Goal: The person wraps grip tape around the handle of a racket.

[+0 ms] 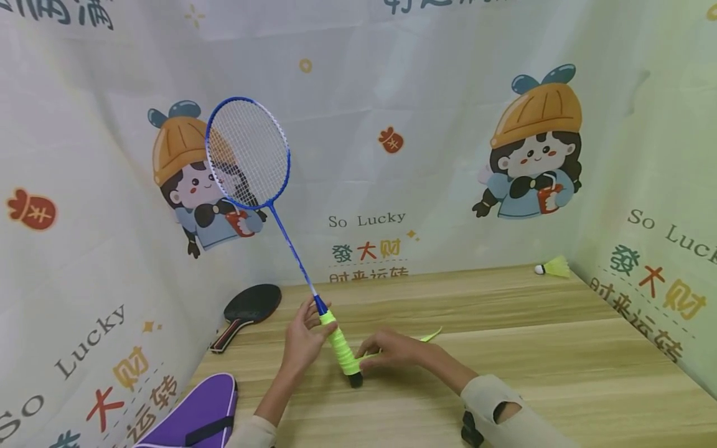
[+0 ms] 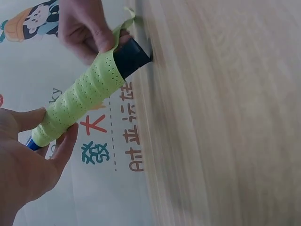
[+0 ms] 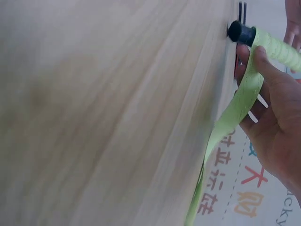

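Observation:
A blue and white badminton racket (image 1: 248,152) stands tilted, head up, over the wooden table. Its handle is wrapped in yellow-green perforated grip tape (image 2: 80,101), with the black butt end (image 2: 130,57) bare. My left hand (image 1: 305,342) holds the handle at its upper end, thumb and fingers around the wrap near the blue cone. Near the butt, my right hand (image 1: 394,348) pinches the loose tape between thumb and fingers. From there the tape's free tail (image 3: 235,110) runs past the palm and hangs away to the right in the head view.
A black table tennis bat (image 1: 253,303) lies at the table's back left, and a purple case (image 1: 193,414) at the front left. A yellow shuttlecock (image 1: 553,267) rests at the back right corner. Printed cloth (image 1: 347,155) hangs around the table (image 1: 560,361).

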`<state>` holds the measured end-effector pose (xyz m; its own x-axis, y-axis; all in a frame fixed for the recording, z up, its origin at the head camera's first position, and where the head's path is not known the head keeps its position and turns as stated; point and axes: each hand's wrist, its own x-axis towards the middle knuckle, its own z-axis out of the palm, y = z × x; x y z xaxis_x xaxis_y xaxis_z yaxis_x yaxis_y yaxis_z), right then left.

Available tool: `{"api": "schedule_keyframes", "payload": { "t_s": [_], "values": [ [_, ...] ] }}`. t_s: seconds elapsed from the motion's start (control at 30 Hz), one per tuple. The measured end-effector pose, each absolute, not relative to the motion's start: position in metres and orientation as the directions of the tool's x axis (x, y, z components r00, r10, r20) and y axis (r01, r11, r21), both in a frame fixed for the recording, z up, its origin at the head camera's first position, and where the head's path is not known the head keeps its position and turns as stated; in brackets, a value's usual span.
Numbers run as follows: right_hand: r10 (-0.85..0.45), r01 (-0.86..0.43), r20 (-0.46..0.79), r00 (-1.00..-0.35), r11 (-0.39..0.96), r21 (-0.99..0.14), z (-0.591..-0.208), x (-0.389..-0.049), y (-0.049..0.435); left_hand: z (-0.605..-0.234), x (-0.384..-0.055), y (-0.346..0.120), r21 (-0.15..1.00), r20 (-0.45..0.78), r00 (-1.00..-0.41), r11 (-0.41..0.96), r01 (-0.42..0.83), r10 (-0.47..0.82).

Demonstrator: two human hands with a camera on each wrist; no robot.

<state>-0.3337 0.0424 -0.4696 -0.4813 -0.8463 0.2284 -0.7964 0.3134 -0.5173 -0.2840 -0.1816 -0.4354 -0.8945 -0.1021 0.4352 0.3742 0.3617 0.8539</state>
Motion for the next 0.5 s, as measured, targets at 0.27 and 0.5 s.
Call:
{"api": "schedule_keyframes", "payload": {
  "t_s": [0.27, 0.5],
  "values": [
    [-0.89, -0.819, 0.198, -0.412, 0.266, -0.509, -0.4663, -0.3373, 0.0447, -0.4321, -0.2834, -0.1894, 0.883, 0.391, -0.92, 0.292, 0.369, -0.019],
    [-0.922, -0.817, 0.176, -0.344, 0.202, -0.54, -0.4681, -0.3376, 0.0422, -0.4342, -0.2869, -0.1913, 0.919, 0.346, -0.938, 0.194, 0.343, 0.018]
  ]
}}
